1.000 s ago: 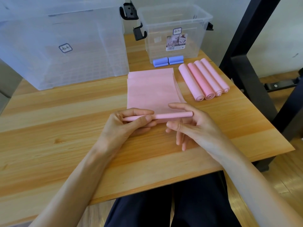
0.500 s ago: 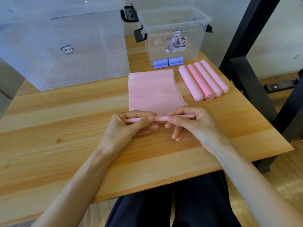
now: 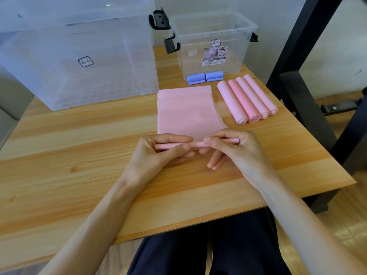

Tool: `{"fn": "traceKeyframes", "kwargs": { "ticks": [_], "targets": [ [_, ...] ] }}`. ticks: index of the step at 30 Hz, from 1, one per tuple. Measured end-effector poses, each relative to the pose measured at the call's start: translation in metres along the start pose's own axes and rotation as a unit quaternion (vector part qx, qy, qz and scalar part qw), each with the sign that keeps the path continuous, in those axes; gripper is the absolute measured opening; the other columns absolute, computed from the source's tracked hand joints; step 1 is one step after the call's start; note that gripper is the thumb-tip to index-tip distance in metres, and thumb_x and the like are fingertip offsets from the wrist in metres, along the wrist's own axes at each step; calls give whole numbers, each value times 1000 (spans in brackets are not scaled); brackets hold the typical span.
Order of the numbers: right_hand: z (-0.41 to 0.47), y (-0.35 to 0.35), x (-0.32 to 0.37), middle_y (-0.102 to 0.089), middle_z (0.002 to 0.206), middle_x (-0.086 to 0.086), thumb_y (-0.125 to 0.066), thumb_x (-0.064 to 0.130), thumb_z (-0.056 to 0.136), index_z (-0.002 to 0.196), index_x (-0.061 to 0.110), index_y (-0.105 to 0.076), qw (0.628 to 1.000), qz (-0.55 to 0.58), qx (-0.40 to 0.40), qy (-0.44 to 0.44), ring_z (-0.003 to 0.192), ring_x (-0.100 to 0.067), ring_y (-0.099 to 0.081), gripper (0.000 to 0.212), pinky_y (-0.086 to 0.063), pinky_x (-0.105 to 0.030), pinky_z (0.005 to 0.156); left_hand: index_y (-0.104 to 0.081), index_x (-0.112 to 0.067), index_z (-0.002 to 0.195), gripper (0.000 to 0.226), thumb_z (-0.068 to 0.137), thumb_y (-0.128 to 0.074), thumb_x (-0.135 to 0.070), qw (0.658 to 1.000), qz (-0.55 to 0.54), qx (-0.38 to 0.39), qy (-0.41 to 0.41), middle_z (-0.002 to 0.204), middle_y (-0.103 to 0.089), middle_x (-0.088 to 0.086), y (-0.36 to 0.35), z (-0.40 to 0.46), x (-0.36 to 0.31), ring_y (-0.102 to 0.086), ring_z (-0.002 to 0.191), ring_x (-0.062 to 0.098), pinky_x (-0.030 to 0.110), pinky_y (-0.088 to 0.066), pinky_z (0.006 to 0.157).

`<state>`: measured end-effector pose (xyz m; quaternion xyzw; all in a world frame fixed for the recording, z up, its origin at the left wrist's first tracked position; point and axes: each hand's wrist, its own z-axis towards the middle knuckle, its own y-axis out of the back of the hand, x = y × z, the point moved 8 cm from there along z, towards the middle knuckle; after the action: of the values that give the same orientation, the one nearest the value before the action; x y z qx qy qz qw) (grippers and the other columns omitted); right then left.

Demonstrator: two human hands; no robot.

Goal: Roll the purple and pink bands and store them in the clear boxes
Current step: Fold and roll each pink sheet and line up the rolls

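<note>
hands together at the near edge of the pink band (image 3: 186, 114), which lies flat on the wooden table (image 3: 79, 135) and runs away toward 12 o'clock. left hand (image 3: 158, 153) and right hand (image 3: 236, 147) each pinch the started roll (image 3: 196, 144) between thumb and fingers, thumbs nearly meeting at its middle. judgement: gripping both halves keeps the thin core tight and square, so that it winds evenly and does not cone.

orientation: long axis of the started roll runs 9 o'clock to 3 o'clock, across the band; the roll would advance toward 12 o'clock. the unrolled length appears to be several stacked layers, edges slightly fanned on the right side.

finished work: four rolled pink bands (image 3: 246, 98) lie side by side at 1 o'clock of the hands, touching one another, open ends pointing toward 5 o'clock. judgement: staged there for later boxing. two rolled purple bands (image 3: 204, 78) sit end to end just against the front wall of the small clear box (image 3: 214, 34). large clear box (image 3: 75, 46) stands at 11 o'clock.

status, judged: rolling of this band barely begun; nothing visibly stored in either box.
</note>
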<state>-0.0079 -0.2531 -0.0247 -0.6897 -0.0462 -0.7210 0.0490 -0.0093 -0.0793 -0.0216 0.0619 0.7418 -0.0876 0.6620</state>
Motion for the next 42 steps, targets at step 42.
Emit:
{"fn": "traceKeyframes", "kwargs": {
  "ticks": [42],
  "targets": [
    [-5,-1,3,-76,80,-12,-73,17,83,90,6,-77,1000,11,-12,6,61,-27,-72,13,-59,-28,53,-76,-9,92,10,86,-69,-13,999,23,-28,-8,88,-78,9,2,-1,1,-76,84,19,24,-60,73]
  ]
}}
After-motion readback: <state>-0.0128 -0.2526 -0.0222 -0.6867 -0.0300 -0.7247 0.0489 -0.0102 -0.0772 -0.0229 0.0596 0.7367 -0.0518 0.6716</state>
